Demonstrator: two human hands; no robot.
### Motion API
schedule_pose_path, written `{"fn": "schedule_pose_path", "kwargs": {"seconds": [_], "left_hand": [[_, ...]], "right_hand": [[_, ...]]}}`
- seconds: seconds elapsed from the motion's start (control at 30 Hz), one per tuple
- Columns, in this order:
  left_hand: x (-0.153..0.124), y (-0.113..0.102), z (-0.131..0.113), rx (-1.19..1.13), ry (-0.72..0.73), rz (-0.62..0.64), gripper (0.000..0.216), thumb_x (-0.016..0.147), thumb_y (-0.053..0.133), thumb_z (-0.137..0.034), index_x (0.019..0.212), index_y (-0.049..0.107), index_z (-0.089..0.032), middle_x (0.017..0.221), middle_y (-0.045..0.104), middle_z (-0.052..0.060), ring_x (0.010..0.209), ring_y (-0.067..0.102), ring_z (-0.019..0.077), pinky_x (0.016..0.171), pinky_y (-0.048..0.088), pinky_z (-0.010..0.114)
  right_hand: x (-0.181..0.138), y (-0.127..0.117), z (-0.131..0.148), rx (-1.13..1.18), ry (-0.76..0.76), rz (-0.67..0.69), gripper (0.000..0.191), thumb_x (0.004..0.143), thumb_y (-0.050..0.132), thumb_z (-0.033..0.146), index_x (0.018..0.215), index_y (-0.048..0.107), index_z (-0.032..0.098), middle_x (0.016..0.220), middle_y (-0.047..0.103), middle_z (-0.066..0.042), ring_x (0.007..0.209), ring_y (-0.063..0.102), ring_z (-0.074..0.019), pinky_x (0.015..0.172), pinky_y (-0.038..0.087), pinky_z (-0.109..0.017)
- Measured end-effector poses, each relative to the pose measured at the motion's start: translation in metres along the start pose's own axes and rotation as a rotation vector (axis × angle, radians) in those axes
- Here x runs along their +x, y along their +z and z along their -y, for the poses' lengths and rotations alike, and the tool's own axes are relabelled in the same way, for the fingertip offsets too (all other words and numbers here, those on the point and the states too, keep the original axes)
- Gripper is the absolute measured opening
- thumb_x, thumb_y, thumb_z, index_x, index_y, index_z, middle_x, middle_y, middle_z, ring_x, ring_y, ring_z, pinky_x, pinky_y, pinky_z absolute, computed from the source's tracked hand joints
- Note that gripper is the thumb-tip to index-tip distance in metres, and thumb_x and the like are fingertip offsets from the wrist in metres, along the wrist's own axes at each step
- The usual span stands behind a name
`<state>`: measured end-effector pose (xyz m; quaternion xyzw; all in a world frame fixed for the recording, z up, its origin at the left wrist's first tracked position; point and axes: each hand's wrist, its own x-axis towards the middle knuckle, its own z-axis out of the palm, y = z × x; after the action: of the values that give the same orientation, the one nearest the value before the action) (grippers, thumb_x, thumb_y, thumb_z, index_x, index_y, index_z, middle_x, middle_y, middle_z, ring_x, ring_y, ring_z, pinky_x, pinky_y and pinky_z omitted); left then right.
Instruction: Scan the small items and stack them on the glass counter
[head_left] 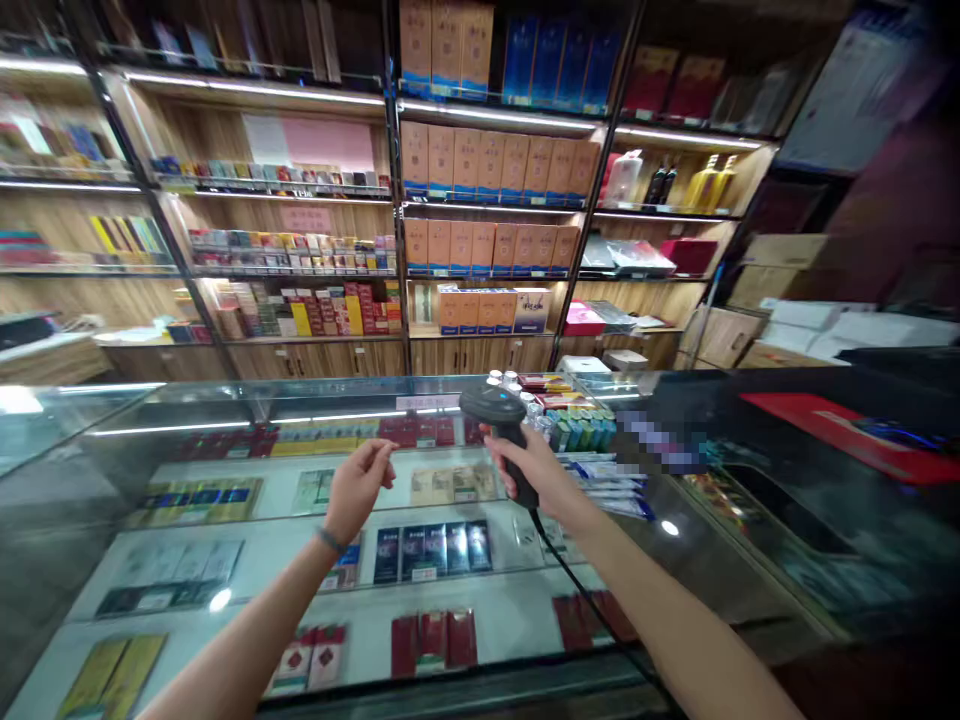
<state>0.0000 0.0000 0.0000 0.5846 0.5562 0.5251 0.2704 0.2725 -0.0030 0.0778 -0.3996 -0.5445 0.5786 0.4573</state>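
Note:
My right hand [541, 470] is wrapped round the handle of a black barcode scanner [491, 405], held upright above the glass counter [285, 545]. From the base of its handle a black cable [574, 578] runs down to the lower right. To the left, my left hand [360, 487] hovers over the glass with its fingers curled in and nothing visible in them. A dark band circles that wrist. Just behind the scanner stand several small bottles with white caps [511, 377]. Green and blue small packs [585, 430] lie beside the right hand.
Under the glass lie rows of packs, among them dark blue packs [433, 548] and red packs [433, 640]. Slim white-and-blue packets [607, 480] rest on the counter. A red flat item [847, 430] lies at right. Beyond, shelves hold orange-brown boxes [491, 165].

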Motion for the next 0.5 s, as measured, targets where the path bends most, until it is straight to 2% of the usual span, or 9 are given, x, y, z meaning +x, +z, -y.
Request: {"fn": "schedule_pose_path", "kwargs": {"seconds": [0.33,0.5], "left_hand": [[-0.001,0.001,-0.005,-0.023,0.0,-0.01,0.039,0.091,0.052,-0.055,0.098,0.065,-0.019,0.062,0.061,-0.003,0.056,0.059,0.0134,0.06,0.047,0.025],[-0.002,0.003,-0.003,-0.036,0.014,0.006,0.039,0.091,0.053,-0.054,0.099,0.066,-0.019,0.061,0.061,-0.002,0.055,0.059,0.0136,0.059,0.047,0.025]], "right_hand": [[0.003,0.001,-0.004,-0.001,-0.006,0.004,0.035,0.077,0.074,0.045,0.1,0.062,0.021,0.059,0.052,0.009,0.037,0.041,-0.0062,0.033,0.034,-0.021],[0.004,-0.009,0.008,-0.014,-0.039,-0.025,0.032,0.078,0.073,0.044,0.096,0.06,0.021,0.06,0.051,0.009,0.037,0.041,-0.006,0.034,0.035,-0.02]]}}
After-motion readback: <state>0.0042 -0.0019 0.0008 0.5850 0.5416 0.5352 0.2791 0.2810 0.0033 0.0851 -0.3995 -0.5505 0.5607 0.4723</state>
